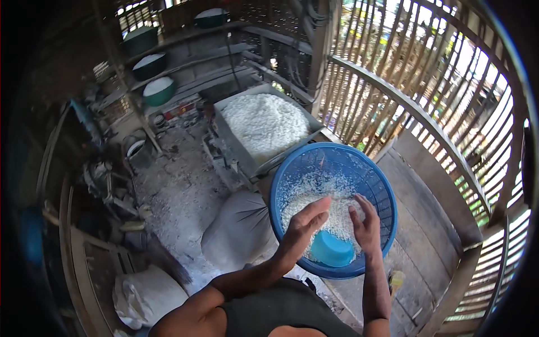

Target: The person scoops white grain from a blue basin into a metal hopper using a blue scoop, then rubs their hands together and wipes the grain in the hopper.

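Note:
A big blue plastic basket [388, 191] with slatted sides holds a layer of white crumbly granules [337, 216], some of them clinging to its far wall. Over the granules my left hand [306, 222] is held with its fingers stretched out and side by side, nothing seen in it. Facing it from the other side, my right hand [366, 226] has its fingers apart and slightly bent, also without a thing in it. Whether the fingertips touch the granules I cannot tell. Between my wrists a light blue plastic bowl [331, 249] rests tilted on the granules.
Beyond the basket stands a metal hopper [236, 149] heaped with white granules [266, 123]. A tied pale sack [233, 236] leans left of the basket. Tubs [159, 92] of white stuff sit on shelves. A slatted wall [415, 95] borders the wooden bench [426, 224] on the right.

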`<action>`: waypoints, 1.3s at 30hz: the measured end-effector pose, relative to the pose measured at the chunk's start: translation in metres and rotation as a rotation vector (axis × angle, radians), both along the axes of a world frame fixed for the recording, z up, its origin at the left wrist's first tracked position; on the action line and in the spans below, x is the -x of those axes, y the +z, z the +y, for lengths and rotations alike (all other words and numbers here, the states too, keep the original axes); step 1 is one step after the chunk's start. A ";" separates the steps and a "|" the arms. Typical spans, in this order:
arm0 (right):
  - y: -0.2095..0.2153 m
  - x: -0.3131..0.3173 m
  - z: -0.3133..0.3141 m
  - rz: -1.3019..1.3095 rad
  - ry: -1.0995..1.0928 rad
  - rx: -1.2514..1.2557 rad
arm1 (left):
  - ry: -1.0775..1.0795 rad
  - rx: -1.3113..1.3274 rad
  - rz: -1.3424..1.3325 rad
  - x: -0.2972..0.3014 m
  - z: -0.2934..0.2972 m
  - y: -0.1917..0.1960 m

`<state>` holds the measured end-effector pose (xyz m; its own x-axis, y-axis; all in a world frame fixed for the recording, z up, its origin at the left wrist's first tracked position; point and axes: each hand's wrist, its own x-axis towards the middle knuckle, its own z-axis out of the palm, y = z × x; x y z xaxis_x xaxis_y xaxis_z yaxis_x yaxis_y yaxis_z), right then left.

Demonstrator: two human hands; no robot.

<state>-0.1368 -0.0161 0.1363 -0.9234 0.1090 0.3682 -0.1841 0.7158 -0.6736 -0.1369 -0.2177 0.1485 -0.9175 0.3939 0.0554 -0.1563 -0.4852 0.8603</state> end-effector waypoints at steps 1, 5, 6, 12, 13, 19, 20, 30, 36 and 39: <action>0.006 0.002 0.001 -0.022 0.002 0.061 | 0.102 0.107 0.125 -0.006 -0.008 0.002; 0.014 0.007 -0.015 -0.006 0.118 0.087 | 0.524 0.202 0.338 -0.017 -0.044 -0.022; 0.014 0.008 -0.019 -0.005 0.122 0.080 | 0.719 0.392 0.471 -0.010 -0.056 -0.025; 0.017 0.008 -0.037 -0.017 0.078 0.094 | 1.086 0.922 0.416 0.072 -0.133 -0.111; 0.015 0.008 -0.039 -0.019 0.069 0.112 | 1.100 1.047 0.471 0.089 -0.143 -0.129; 0.008 -0.002 -0.040 -0.067 -0.122 0.137 | 0.796 1.353 0.897 0.162 -0.163 -0.180; 0.008 -0.004 -0.042 -0.082 -0.167 0.158 | 0.711 1.357 0.927 0.168 -0.163 -0.182; -0.006 -0.031 -0.076 -0.104 -0.305 0.257 | 0.628 1.230 1.095 0.211 -0.171 -0.187; -0.005 -0.032 -0.094 -0.078 -0.334 0.253 | 0.821 1.110 0.876 0.203 -0.153 -0.196; -0.009 -0.035 -0.098 -0.096 -0.354 0.248 | 0.801 1.095 0.787 0.202 -0.151 -0.196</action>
